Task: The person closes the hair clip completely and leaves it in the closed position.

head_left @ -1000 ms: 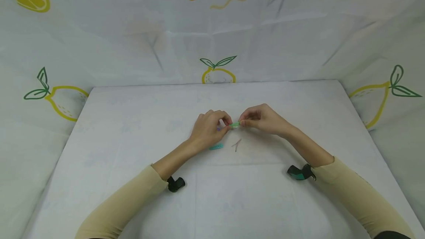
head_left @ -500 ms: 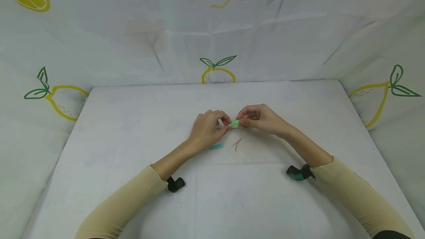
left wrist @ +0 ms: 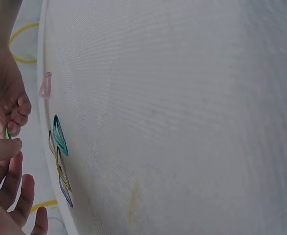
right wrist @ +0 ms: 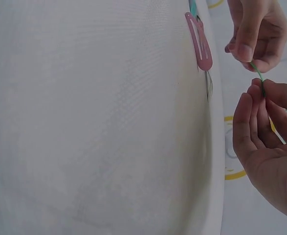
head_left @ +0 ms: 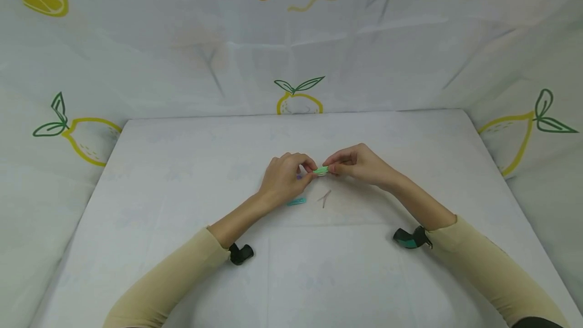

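Above the middle of the table, a green snap hair clip [head_left: 321, 170] spans the gap between both hands. The left hand [head_left: 284, 176] pinches its left end between thumb and fingertips; the right hand [head_left: 360, 163] pinches the other end. In the right wrist view the green clip shows edge-on as a thin strip. On the cloth below lie a teal hair clip [head_left: 297, 201] and a pink hair clip [right wrist: 204, 59], which is spread open. A purple hair clip [head_left: 298, 176] is partly hidden behind the left hand. The left wrist view also shows a yellowish hair clip [left wrist: 61, 169] beside the teal one.
White cloth covers the table [head_left: 182, 166]. A white curtain [head_left: 182, 39] printed with lemons stands behind and at both sides. Dark wrist cameras, the left one [head_left: 241, 254] and the right one [head_left: 411, 238], hang under the sleeves.
The green hair clip has turned slightly, and more of its bright face shows. The right fingertips have shifted a little to the left. The clips on the cloth have not moved.
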`<control>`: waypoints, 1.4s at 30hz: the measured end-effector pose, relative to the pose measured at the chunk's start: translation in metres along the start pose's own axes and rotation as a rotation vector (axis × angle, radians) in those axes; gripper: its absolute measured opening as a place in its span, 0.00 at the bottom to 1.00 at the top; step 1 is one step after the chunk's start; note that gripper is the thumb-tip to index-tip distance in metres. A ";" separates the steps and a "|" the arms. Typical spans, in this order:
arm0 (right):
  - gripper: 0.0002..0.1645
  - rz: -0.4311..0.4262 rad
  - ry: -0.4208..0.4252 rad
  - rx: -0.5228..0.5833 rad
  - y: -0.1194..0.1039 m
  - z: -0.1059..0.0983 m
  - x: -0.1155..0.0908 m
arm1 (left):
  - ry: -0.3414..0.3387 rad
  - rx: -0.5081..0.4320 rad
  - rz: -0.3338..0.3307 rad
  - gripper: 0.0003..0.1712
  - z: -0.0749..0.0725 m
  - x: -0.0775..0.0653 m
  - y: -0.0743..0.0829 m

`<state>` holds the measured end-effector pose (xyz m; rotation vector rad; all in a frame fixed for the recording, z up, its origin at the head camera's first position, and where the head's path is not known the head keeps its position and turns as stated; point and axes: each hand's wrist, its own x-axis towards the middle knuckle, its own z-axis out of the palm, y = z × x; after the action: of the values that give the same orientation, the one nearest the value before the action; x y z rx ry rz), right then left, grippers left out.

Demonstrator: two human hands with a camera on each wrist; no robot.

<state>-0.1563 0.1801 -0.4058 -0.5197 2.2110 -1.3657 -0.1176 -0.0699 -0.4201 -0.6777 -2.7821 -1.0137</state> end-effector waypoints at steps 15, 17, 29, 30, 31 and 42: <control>0.15 -0.006 0.008 -0.052 -0.001 0.001 0.002 | -0.020 0.028 -0.045 0.04 -0.003 -0.001 -0.002; 0.15 -0.009 0.006 -0.053 -0.001 0.002 0.002 | -0.020 0.026 -0.044 0.04 -0.003 -0.001 -0.002; 0.13 -0.015 0.020 -0.074 0.000 0.002 0.001 | -0.022 -0.007 -0.047 0.04 -0.004 -0.002 -0.005; 0.13 -0.015 0.021 -0.078 0.000 0.002 0.001 | -0.024 -0.009 -0.049 0.04 -0.004 -0.003 -0.005; 0.13 -0.015 0.022 -0.081 0.000 0.002 0.001 | -0.026 -0.008 -0.050 0.04 -0.004 -0.003 -0.005; 0.12 -0.025 0.026 -0.074 0.000 0.003 0.001 | -0.052 0.018 -0.064 0.04 -0.005 -0.003 -0.006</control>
<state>-0.1554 0.1776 -0.4071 -0.5606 2.2906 -1.3137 -0.1176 -0.0782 -0.4207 -0.6250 -2.8719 -0.9948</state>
